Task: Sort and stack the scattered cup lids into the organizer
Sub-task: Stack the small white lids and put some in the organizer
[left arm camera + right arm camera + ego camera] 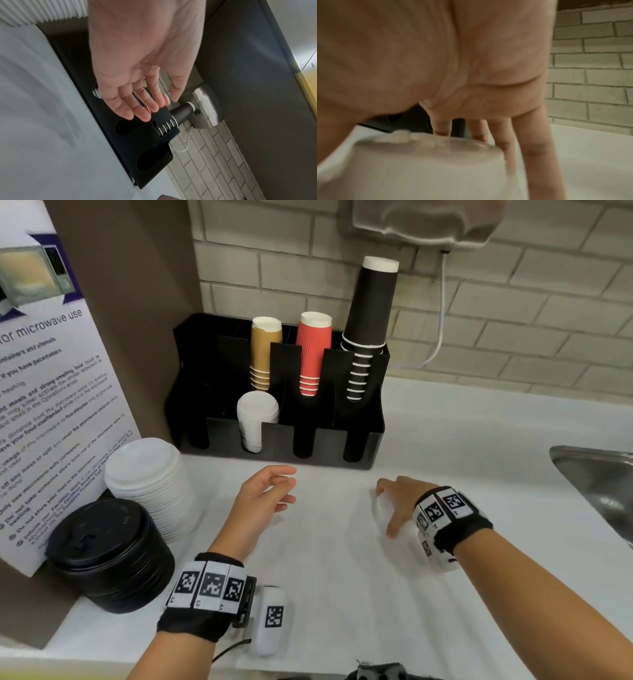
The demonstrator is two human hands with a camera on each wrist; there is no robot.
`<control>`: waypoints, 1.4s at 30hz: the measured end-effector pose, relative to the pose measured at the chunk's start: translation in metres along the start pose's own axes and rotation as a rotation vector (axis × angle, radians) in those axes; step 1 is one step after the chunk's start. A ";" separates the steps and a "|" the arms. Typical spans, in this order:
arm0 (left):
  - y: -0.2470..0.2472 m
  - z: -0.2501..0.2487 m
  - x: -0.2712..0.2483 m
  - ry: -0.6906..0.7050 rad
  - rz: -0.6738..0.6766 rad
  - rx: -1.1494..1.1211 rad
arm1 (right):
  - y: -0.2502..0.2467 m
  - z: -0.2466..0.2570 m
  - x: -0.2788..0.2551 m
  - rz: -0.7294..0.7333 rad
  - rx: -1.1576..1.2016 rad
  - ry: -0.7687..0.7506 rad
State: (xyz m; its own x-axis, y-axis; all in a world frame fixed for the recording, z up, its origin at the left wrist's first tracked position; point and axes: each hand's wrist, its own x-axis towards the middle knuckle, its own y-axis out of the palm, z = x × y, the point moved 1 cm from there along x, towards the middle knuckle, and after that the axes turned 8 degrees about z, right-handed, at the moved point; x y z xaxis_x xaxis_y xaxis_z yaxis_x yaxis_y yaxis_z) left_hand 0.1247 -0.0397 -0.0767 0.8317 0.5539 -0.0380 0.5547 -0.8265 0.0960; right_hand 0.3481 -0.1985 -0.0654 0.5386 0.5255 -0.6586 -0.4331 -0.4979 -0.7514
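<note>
My right hand (pixel 394 505) is arched over a small stack of white lids (pixel 378 510) on the white counter, thumb on one side and fingers on the other. In the right wrist view the fingers (pixel 501 135) reach down the far side of that white lid stack (pixel 428 162). My left hand (pixel 270 491) hovers with relaxed fingers in front of the black organizer (pixel 363 440), holding nothing; the left wrist view shows the left hand (pixel 137 102) with fingers spread. One front slot of the organizer holds small white lids (pixel 257 419).
A tall stack of large white lids (pixel 147 474) and a stack of black lids (pixel 109 553) stand at the left by a microwave poster (pixel 51 371). Brown, red and black cups (pixel 370 313) fill the organizer's back slots. A steel sink (pixel 596 481) lies at the right.
</note>
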 end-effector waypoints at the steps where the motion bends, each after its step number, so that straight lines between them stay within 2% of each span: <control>1: 0.000 -0.001 -0.001 0.000 -0.001 0.002 | 0.000 0.001 -0.001 -0.009 0.002 -0.008; 5: 0.002 -0.003 -0.004 0.000 -0.006 0.024 | -0.010 0.008 -0.012 -0.061 0.084 -0.108; 9: 0.010 -0.006 -0.006 0.011 0.084 0.128 | -0.030 0.035 -0.033 -0.155 0.345 -0.417; 13: 0.017 -0.005 -0.005 -0.004 0.164 0.184 | -0.045 0.065 -0.046 -0.251 0.378 -0.566; 17: 0.021 -0.009 -0.005 0.073 0.226 0.118 | -0.050 0.081 -0.053 -0.185 0.574 -0.676; 21: 0.022 -0.015 -0.005 0.171 0.207 0.031 | -0.050 0.087 -0.057 -0.121 0.719 -0.729; 29: 0.021 -0.016 -0.003 0.291 0.139 -0.026 | -0.054 0.089 -0.063 -0.187 0.824 -0.833; 34: 0.021 -0.016 -0.002 0.324 0.067 -0.040 | -0.055 0.092 -0.067 -0.188 0.848 -0.858; 42: 0.013 -0.021 -0.001 0.333 0.079 -0.002 | -0.059 0.092 -0.069 -0.139 0.914 -0.907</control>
State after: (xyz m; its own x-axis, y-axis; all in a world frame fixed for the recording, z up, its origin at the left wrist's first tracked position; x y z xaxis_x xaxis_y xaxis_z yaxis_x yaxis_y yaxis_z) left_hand 0.1309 -0.0486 -0.0550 0.8191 0.4911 0.2963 0.4888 -0.8680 0.0874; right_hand 0.2702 -0.1422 0.0213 0.0948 0.9909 -0.0953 -0.9410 0.0580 -0.3333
